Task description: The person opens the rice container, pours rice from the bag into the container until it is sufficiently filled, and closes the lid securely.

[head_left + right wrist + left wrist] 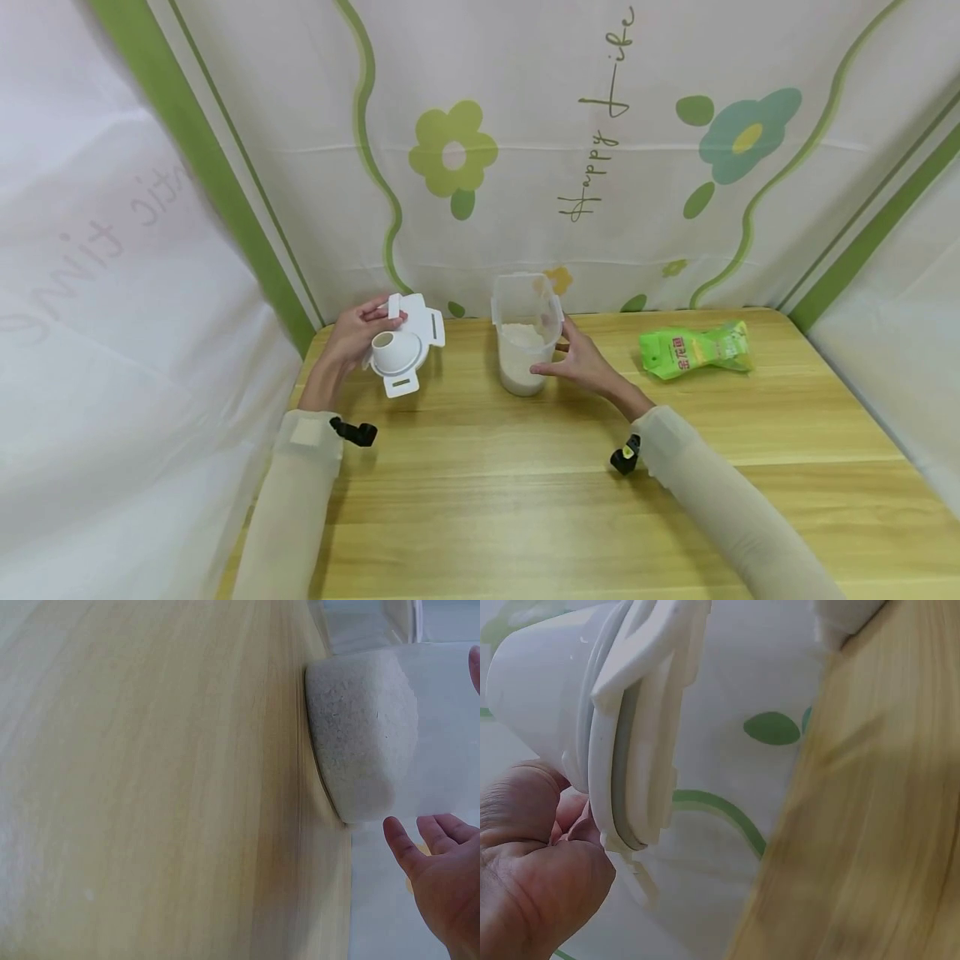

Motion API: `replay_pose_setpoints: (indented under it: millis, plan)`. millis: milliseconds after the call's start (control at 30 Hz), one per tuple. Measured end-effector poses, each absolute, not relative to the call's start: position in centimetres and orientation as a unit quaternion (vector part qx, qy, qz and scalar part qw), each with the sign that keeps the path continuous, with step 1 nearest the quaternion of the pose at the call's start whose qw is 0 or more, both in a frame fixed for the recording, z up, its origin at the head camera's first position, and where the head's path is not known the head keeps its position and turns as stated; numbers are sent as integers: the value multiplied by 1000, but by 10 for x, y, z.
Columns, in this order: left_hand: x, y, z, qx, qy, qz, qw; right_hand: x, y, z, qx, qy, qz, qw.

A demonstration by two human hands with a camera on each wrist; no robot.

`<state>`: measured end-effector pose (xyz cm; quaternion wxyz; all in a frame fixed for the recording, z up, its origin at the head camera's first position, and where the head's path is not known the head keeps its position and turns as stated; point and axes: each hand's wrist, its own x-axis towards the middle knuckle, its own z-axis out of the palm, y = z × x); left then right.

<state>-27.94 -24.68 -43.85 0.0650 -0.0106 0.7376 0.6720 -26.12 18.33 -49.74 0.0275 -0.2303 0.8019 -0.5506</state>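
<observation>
Plastic, light and stiff, the white lid (pixel 406 343) sits pinched at its rim in my left hand (pixel 351 335), while my right hand (pixel 581 360) rests spread-fingered against the half-filled container (pixel 525 332).

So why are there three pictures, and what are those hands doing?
They are one person's two bare hands, filmed by three cameras. The big picture comes from a camera on the head; the other two come from cameras strapped to each wrist. The left hand holds up a white lid with a spout. The right hand touches a clear container partly filled with white grains, standing on the wooden table. A green packet lies farther right.
</observation>
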Motion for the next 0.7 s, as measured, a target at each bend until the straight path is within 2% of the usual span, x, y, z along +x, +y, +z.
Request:
replay_pose_setpoints:
  millis: [700]
  plan:
    - [-282, -218, -402, 1, 739, 672, 40, -262, 184, -499, -228, 801, -552, 28]
